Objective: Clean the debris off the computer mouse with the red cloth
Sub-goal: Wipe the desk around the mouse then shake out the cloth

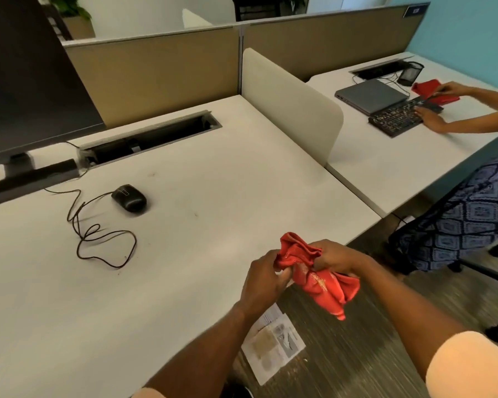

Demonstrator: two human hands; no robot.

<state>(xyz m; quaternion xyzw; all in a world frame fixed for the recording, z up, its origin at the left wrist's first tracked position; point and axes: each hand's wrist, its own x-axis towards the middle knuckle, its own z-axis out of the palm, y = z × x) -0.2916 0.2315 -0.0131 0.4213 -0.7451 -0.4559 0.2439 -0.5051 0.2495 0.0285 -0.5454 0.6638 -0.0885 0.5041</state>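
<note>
A black wired computer mouse point(129, 198) lies on the white desk point(213, 182), its dark cable point(98, 239) looping toward me. The red cloth point(319, 278) is bunched up over the desk's front right corner, well to the right of the mouse and nearer to me. My left hand point(263, 278) pinches its left end. My right hand point(335, 258) grips its upper right part, and the rest hangs down past the desk edge. Both hands are far from the mouse.
A dark monitor point(32, 81) stands at the back left beside an open cable tray point(153, 139). A white divider point(293, 101) separates a neighbouring desk, where another person's hands point(431, 117) work at a keyboard point(400, 116) with a second red cloth. A paper sheet point(273, 346) lies on the floor.
</note>
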